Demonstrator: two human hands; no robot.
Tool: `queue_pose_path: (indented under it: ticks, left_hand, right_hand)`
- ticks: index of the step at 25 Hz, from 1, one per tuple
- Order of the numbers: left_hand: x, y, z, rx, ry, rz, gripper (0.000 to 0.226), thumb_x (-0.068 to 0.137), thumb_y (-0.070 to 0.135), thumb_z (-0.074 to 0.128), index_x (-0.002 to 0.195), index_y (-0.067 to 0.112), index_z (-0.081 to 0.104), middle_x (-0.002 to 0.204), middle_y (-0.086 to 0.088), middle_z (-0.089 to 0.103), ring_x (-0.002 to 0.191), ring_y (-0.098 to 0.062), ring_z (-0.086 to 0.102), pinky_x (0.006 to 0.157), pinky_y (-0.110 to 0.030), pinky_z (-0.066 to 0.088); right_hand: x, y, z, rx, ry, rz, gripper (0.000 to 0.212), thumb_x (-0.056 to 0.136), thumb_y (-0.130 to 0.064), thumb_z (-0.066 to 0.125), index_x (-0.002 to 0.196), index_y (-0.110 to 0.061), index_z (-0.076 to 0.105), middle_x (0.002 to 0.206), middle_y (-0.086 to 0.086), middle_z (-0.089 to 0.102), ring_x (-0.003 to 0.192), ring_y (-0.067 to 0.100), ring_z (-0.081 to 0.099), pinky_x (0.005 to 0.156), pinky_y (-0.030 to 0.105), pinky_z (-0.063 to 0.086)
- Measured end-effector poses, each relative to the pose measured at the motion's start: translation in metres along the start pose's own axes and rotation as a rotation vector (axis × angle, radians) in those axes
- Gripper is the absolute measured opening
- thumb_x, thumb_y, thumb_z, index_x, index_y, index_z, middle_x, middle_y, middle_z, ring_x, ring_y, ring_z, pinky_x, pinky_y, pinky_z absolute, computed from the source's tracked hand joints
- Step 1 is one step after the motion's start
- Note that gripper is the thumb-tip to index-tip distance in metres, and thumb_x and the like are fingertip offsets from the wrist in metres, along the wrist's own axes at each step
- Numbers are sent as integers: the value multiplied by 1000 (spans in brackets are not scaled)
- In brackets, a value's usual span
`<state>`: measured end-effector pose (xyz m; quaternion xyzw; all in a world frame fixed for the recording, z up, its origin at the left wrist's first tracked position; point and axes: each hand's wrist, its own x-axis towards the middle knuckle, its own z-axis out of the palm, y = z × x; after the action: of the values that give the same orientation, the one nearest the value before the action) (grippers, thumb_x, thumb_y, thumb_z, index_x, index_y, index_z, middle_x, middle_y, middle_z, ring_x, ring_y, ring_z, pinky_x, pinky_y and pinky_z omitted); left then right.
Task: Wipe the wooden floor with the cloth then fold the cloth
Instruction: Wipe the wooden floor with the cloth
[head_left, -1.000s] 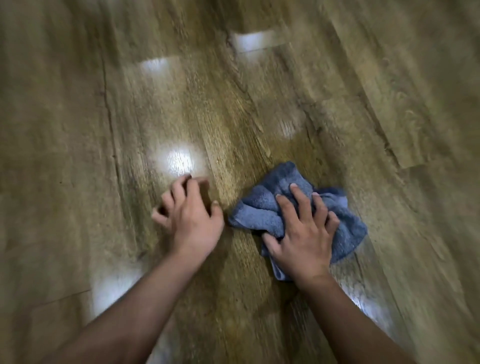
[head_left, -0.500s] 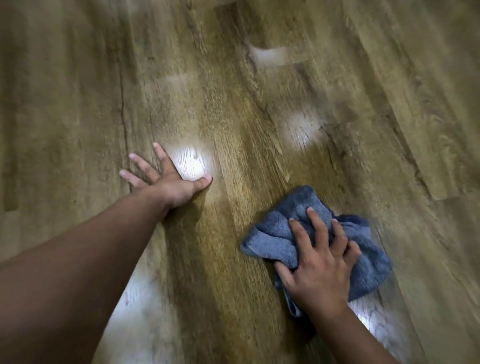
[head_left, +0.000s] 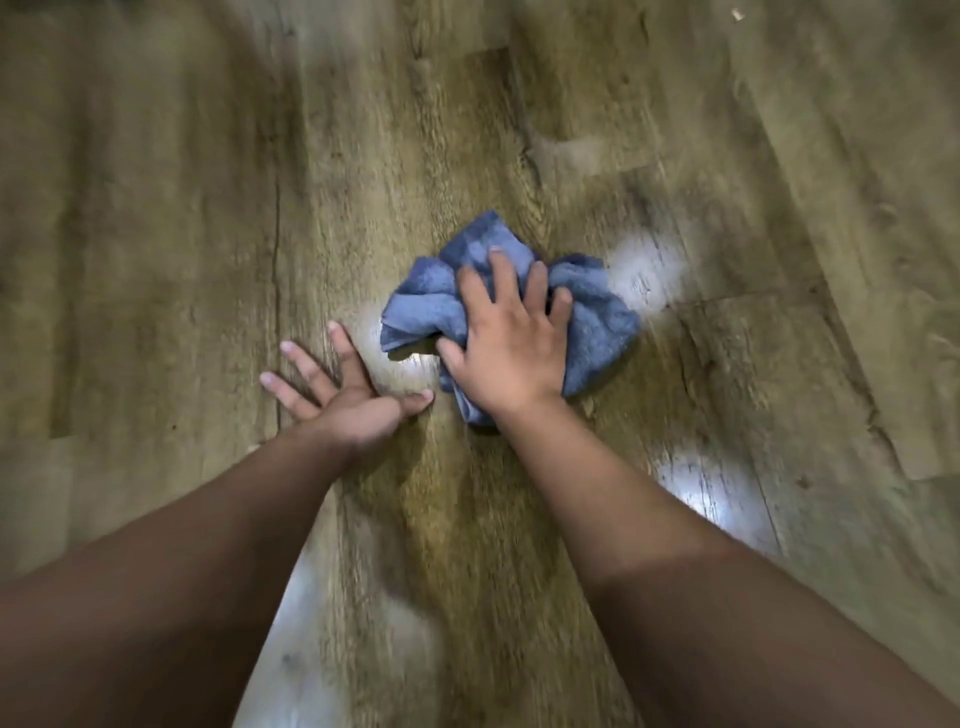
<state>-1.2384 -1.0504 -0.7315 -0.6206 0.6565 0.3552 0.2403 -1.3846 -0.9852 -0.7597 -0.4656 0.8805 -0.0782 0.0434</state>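
Note:
A crumpled blue cloth (head_left: 597, 322) lies bunched on the brown wooden floor (head_left: 182, 208) near the middle of the view. My right hand (head_left: 511, 343) presses down on it, fingers spread over the folds and gripping the fabric; part of the cloth is hidden under the palm. My left hand (head_left: 345, 397) rests flat on the bare floor just left of the cloth, fingers splayed and holding nothing. Its thumb points toward the cloth's lower edge without touching it.
Wood-grain planks fill the whole view, with seams running up and away. Bright glare patches (head_left: 644, 270) shine on the floor right of the cloth and near my right forearm. A tiny pale speck (head_left: 737, 14) lies at the top right.
My left hand went from curled to flat and splayed on the floor, and now sits close beside the cloth. My right hand has stayed on the cloth while the view shifted.

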Motion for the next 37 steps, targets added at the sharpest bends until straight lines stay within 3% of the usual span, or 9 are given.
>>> queue_pose_path:
  ticks: [6, 11, 17, 19, 22, 25, 28, 33, 37]
  left_hand:
    - [3, -6, -4, -21, -68, 35, 130, 73, 76, 68, 132, 56, -45, 143, 1, -60, 135, -40, -50, 112, -76, -8]
    - [3, -8, -6, -15, -79, 39, 129, 63, 89, 63, 108, 64, -56, 137, 5, -65, 123, -32, -58, 108, -79, -8]
    - [2, -4, -4, -10, -76, 5, 128, 69, 83, 65, 105, 64, -57, 107, 14, -75, 118, -30, -61, 107, -80, -7]
    - [3, -5, -6, -23, -75, -6, 130, 69, 81, 66, 104, 63, -57, 106, 14, -75, 119, -32, -63, 107, -80, -8]
    - [5, -7, -4, -22, -87, 14, 131, 63, 87, 65, 101, 64, -58, 107, 14, -76, 99, -26, -67, 107, -80, -8]
    - [7, -9, -6, -43, -71, 14, 131, 60, 90, 64, 99, 64, -58, 109, 14, -75, 108, -28, -66, 108, -78, -10]
    - [2, -4, -3, -48, -54, 21, 134, 57, 91, 62, 113, 61, -56, 131, 7, -68, 131, -36, -55, 109, -77, -9]
    - [-9, -5, 4, -49, 61, 22, 126, 72, 80, 64, 150, 47, -28, 156, 0, -47, 143, -37, -42, 110, -77, -11]
    - [-33, 38, 43, 152, 257, 398, 95, 91, 60, 56, 159, 42, -8, 163, 6, -35, 149, -22, -33, 104, -78, -18]
  right_hand:
    - [-88, 22, -9, 74, -20, 75, 82, 71, -58, 70, 143, -32, 41, 158, 0, 31, 143, 40, 26, 104, 57, 25]
    - [-136, 33, -6, -2, -13, 68, 82, 65, -57, 73, 138, -28, 49, 155, 4, 37, 138, 42, 31, 97, 56, 25]
    - [-108, 30, -10, -51, -11, 83, 80, 62, -62, 69, 132, -27, 52, 148, 7, 42, 129, 45, 38, 94, 57, 28]
    - [-67, 25, -13, -33, -13, 96, 76, 67, -61, 65, 134, -27, 51, 148, 7, 42, 129, 45, 39, 95, 58, 30]
    - [18, 20, -17, -40, -26, 145, 72, 74, -61, 60, 138, -31, 44, 153, 4, 36, 130, 41, 35, 100, 56, 27]
    - [51, 17, -12, -46, -29, 145, 71, 77, -60, 60, 139, -32, 38, 155, 3, 31, 132, 40, 30, 102, 55, 22]
    - [1, 18, -12, -41, 0, 137, 74, 76, -58, 63, 141, -31, 40, 157, 1, 32, 140, 41, 28, 106, 56, 22]
    - [-161, 40, -19, 21, 15, 285, 76, 68, -57, 64, 138, -32, 48, 157, -1, 36, 139, 39, 35, 100, 58, 34]
    - [-277, 85, -22, -5, 58, 356, 83, 55, -63, 59, 132, -34, 51, 151, -1, 44, 131, 38, 44, 92, 53, 35]
